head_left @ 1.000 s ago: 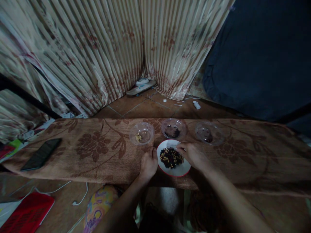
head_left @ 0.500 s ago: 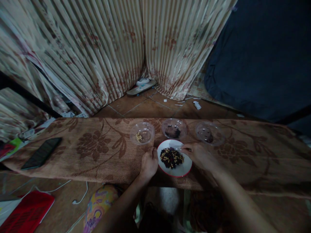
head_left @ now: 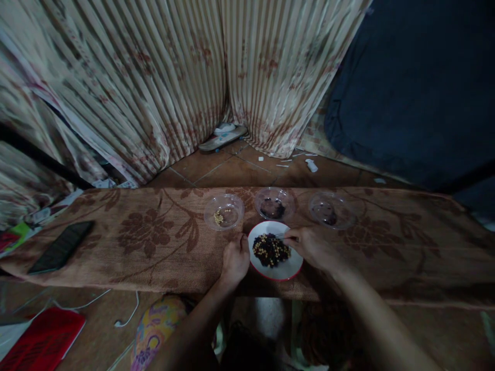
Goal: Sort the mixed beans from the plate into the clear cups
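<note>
A white plate (head_left: 293,266) with a red rim holds a mixed pile of dark and yellow beans or grains (head_left: 271,251). My left hand (head_left: 235,262) grips the plate's left edge with its fingers curled. From the right, my right hand (head_left: 309,247) reaches over the rim, pinching a slim silvery utensil (head_left: 279,236); whether it is tweezers or a fork I cannot tell. Its tip is at the pile's upper edge. Behind the plate stand three clear plastic bowls: the left bowl (head_left: 236,222) contains yellow pieces, the middle bowl (head_left: 289,210) dark ones, the right bowl (head_left: 344,219) dark reddish ones.
A brown flowered cloth (head_left: 185,268) covers the long, narrow table. At its left end lies a dark phone (head_left: 62,247). A red bag (head_left: 50,337) and a white cable (head_left: 131,314) are on the floor. Striped curtains (head_left: 174,77) hang beyond the table.
The utensil tip has shifted slightly, staying by the top of the pile. My left hand keeps its grip on the plate. The whole view has slid a little sideways.
</note>
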Demonstrator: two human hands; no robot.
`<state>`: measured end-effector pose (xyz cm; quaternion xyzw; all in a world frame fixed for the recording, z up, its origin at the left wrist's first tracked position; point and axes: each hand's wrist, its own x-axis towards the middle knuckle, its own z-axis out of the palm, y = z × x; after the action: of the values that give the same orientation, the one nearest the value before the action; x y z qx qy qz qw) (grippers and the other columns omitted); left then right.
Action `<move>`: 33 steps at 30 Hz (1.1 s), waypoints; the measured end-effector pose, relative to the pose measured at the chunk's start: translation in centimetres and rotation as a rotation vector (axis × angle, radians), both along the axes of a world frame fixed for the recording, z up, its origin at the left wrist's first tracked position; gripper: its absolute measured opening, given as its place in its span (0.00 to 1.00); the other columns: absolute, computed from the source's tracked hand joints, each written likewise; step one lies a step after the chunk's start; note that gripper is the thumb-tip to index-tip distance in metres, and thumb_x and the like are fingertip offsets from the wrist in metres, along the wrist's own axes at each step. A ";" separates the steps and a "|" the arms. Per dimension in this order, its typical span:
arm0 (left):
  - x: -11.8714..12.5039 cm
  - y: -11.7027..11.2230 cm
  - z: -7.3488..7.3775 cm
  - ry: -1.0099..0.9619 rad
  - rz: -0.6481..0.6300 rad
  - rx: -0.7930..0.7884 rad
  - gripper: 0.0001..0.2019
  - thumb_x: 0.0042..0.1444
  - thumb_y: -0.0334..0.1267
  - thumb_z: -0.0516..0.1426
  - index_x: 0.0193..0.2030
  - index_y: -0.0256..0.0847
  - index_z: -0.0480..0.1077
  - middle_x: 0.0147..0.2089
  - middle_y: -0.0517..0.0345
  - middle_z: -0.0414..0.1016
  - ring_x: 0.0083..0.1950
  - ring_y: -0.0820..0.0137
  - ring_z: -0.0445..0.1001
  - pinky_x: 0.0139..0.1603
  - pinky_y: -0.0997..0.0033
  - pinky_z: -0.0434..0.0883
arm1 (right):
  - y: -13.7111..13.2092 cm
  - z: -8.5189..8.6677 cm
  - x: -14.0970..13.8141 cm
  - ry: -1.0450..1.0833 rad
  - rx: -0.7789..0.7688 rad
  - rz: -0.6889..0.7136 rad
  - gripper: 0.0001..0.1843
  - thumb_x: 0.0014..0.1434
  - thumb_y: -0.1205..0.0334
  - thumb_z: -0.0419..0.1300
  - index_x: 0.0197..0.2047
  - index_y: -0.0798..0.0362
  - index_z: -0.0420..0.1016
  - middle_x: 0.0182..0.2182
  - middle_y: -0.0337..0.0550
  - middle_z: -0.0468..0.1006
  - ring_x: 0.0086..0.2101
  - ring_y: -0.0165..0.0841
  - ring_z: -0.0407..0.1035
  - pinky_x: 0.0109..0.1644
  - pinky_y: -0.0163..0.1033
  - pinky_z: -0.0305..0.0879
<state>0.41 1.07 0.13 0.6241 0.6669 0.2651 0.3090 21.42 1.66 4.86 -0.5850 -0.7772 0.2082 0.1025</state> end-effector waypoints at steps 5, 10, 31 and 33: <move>0.0 0.0 0.2 -0.018 0.007 -0.020 0.15 0.61 0.39 0.44 0.40 0.39 0.71 0.37 0.53 0.78 0.39 0.68 0.74 0.41 0.71 0.66 | 0.1 -0.6 0.0 0.008 0.011 -0.022 0.13 0.58 0.56 0.52 0.37 0.46 0.78 0.34 0.39 0.80 0.33 0.33 0.72 0.35 0.34 0.62; 0.0 0.0 0.2 -0.007 -0.002 -0.016 0.16 0.61 0.40 0.43 0.40 0.40 0.71 0.38 0.53 0.78 0.38 0.68 0.74 0.41 0.71 0.66 | 0.2 -0.9 0.0 0.014 -0.001 -0.035 0.13 0.57 0.56 0.52 0.37 0.46 0.78 0.35 0.39 0.80 0.35 0.34 0.72 0.37 0.35 0.63; 0.0 0.0 0.2 -0.014 -0.012 -0.002 0.16 0.61 0.40 0.42 0.40 0.39 0.70 0.38 0.52 0.77 0.38 0.69 0.73 0.40 0.71 0.66 | 0.1 -0.5 -0.2 0.004 -0.016 -0.027 0.13 0.57 0.58 0.52 0.37 0.48 0.78 0.34 0.40 0.80 0.35 0.34 0.72 0.37 0.35 0.62; 0.0 0.0 0.2 -0.015 -0.011 -0.014 0.16 0.61 0.40 0.42 0.39 0.39 0.70 0.37 0.53 0.77 0.37 0.69 0.73 0.39 0.72 0.66 | 0.1 -0.4 -0.3 0.011 -0.013 -0.025 0.13 0.57 0.58 0.52 0.37 0.48 0.78 0.34 0.40 0.80 0.35 0.34 0.72 0.37 0.35 0.62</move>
<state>0.40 1.08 0.29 0.6237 0.6629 0.2631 0.3200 21.17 1.76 4.45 -0.5941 -0.7679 0.2149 0.1056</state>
